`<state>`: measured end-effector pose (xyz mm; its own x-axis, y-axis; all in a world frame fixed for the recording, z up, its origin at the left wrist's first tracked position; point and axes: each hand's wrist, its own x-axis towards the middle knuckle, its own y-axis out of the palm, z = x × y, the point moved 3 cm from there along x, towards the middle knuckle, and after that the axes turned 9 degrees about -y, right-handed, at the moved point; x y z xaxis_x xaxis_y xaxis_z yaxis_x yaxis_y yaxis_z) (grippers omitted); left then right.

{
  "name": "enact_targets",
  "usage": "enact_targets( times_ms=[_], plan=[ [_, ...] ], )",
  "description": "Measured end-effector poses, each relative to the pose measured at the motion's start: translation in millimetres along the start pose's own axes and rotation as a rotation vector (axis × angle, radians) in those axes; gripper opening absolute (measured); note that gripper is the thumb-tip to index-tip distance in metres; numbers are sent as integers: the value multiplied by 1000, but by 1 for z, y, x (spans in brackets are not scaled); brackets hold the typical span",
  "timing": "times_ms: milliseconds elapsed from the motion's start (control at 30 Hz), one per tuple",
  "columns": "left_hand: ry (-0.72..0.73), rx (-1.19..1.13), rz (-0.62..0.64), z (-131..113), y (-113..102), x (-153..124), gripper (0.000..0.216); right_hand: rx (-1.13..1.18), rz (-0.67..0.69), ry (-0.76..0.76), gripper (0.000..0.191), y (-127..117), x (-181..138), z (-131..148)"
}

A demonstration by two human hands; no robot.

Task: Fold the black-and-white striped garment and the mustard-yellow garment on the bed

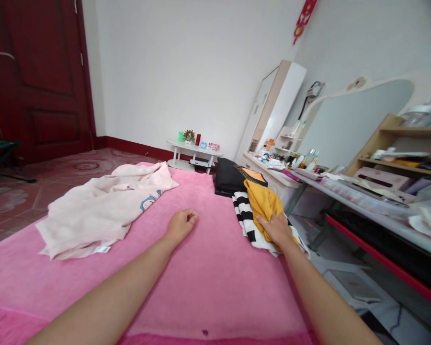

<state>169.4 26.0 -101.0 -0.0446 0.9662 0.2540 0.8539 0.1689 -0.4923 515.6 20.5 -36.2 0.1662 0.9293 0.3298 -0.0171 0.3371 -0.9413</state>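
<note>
Right hand (278, 229) flat on yellow garment (263, 203), grip apart, left hand (180, 224) curled empty on pink blanket (208, 268)

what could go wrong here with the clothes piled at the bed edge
The right hand rests on a mustard yellow garment atop a black and white striped garment, right at the pink bed cover's edge; a pull might drag both to the floor. The left hand, loosely curled on the cover, steadies nothing.
</note>
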Motion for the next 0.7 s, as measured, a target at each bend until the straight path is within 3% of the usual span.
enact_targets(
  times_ms=[167, 300, 533, 700],
  plan=[
    [24, 42, 63, -1, 1, -1, 27, -113, -297, -188, 66, 3, -28, 11],
    [38, 109, 125, 4, 2, 3, 32, -71, -340, -391, 60, 7, -50, 17],
    [18, 162, 148, 17, 5, 12, 35, 103, -494, -491, 51, -3, -61, 20],
    [21, 196, 179, 11, 4, 9, 35, 231, -459, -600, 45, -3, -62, 24]
  ],
)
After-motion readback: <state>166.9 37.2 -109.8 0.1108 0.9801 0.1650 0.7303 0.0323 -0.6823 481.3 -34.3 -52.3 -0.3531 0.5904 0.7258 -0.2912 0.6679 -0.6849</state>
